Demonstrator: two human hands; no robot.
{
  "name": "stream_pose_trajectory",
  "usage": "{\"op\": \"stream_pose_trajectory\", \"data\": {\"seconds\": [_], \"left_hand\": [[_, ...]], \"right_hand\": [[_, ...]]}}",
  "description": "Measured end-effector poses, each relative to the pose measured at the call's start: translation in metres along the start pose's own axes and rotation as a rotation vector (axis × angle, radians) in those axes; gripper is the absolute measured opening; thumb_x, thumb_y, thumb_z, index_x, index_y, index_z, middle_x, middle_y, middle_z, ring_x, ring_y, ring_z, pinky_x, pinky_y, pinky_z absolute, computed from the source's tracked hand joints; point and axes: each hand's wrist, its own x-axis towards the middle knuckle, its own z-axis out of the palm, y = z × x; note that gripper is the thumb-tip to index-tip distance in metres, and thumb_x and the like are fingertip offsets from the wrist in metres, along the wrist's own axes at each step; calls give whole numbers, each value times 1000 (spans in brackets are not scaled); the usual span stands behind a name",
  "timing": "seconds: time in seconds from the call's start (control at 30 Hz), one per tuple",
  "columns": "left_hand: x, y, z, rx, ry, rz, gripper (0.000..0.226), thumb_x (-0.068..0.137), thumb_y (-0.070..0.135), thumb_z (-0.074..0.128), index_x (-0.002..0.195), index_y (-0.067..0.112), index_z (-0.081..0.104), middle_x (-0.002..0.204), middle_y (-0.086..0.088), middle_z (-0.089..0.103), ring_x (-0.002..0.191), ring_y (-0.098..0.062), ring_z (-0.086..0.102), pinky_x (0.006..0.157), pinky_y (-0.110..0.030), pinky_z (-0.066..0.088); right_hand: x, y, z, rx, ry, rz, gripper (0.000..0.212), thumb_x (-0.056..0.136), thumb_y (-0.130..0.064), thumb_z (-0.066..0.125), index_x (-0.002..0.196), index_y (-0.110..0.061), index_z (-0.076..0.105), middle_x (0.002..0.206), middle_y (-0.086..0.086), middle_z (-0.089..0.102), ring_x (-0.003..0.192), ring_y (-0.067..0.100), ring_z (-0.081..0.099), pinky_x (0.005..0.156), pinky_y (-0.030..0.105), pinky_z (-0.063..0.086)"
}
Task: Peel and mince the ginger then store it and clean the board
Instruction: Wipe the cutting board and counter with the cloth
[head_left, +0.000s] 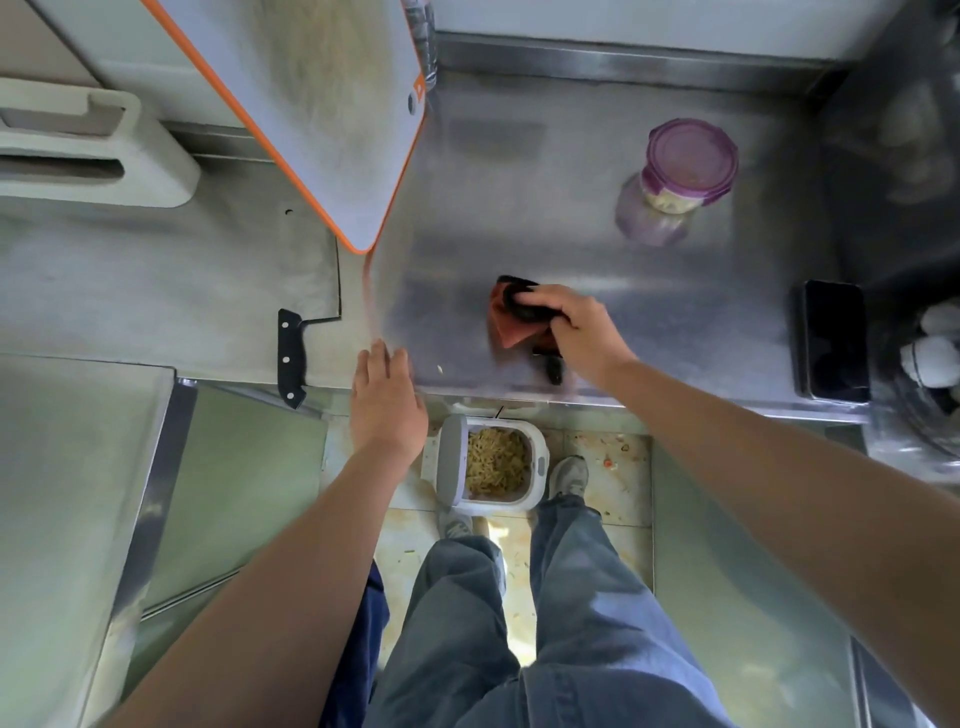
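Head view: right hand fingers curled down and clamped on a bunched cloth, red-orange with a dark part, pressed flat to the steel counter. Left hand open, fingers together and extended, palm down at the counter's near edge; holds nothing.

Just left of the left fingertips: a black-handled knife, handle overhanging the edge. Below and between the hands, on the floor: open bin with yellowish scraps.

Beyond the right fingers, well apart: lidded purple container, pale contents, judged to be the minced ginger, already stored. Beyond the left fingers: orange-rimmed cutting board, tilted up, its near corner on the counter.

Handling, judged: cloth soft and limp, best gripped in a wad. Board stiff, light, possibly slick if wet; take by the orange rim. Container smooth; grip around the lid.
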Motion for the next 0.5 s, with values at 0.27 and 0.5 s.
{"op": "stream_pose_trajectory", "data": {"seconds": [0.27, 0.5], "left_hand": [[5, 3, -6, 31, 61, -17, 45, 93, 11, 49, 137, 10, 39, 150, -10, 26, 138, -28, 25, 109, -39, 31], [13, 5, -12, -8, 86, -64, 36, 92, 8, 49, 128, 10, 47, 137, -7, 39, 126, -26, 36, 98, -38, 39]], "right_hand": [[-15, 3, 15, -134, -271, -93, 54, 82, 19, 38, 115, -11, 68, 130, 3, 59, 121, 14, 51, 101, 6, 26], [48, 5, -19, -70, 166, 80, 57, 86, 13, 33, 136, -10, 50, 141, 10, 48, 132, 25, 42, 105, 14, 23]]}}
